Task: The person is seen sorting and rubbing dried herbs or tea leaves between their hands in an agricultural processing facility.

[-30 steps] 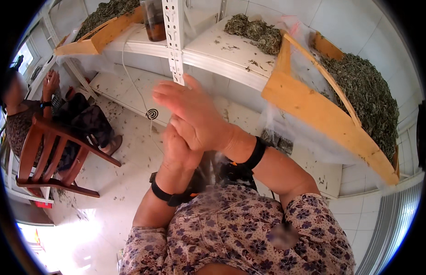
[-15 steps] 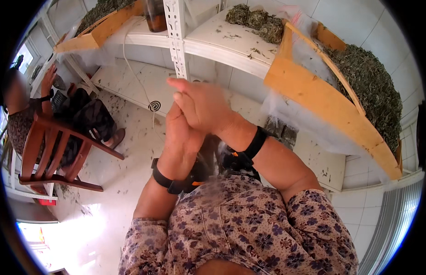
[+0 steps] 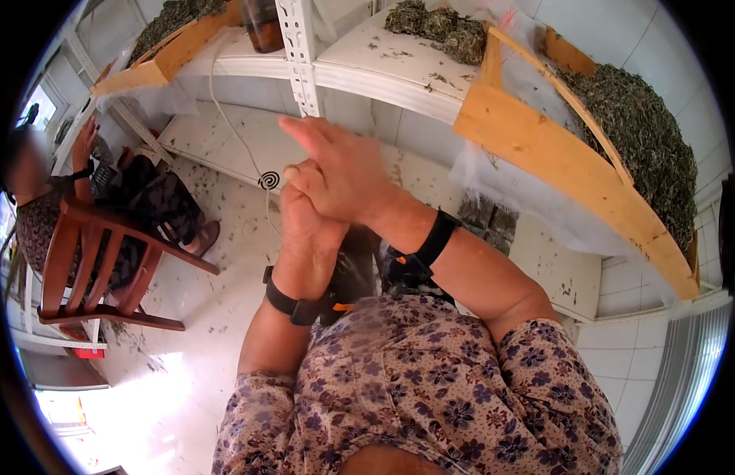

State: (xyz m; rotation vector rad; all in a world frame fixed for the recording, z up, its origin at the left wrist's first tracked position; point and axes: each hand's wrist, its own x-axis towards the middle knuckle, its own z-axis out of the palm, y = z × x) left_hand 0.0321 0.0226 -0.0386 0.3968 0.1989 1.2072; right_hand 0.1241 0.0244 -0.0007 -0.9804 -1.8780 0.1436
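R hand (image 3: pixel 345 172) clasped over L hand (image 3: pixel 306 226); can't tell if anything's btwn palms. Beyond, wooden tray (image 3: pixel 557 170) w/ dried herbs (image 3: pixel 643 146) at front edge of upper shelf (image 3: pixel 359 51); herb clumps (image 3: pixel 439 30) just L of tray.

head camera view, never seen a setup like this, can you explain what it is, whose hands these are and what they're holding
There is no robot here, just a person's bare hands. A wide camera worn on that person's head looks down, which is why straight edges bend. The right hand lies over the left hand, pressed together; whether anything sits between them is hidden. Ahead, a white shelf bears clumps of dried-looking plant, and beside them a wooden tray holds a big heap of similar stuff. At the picture's left, another person sits, partly behind a brown chair.
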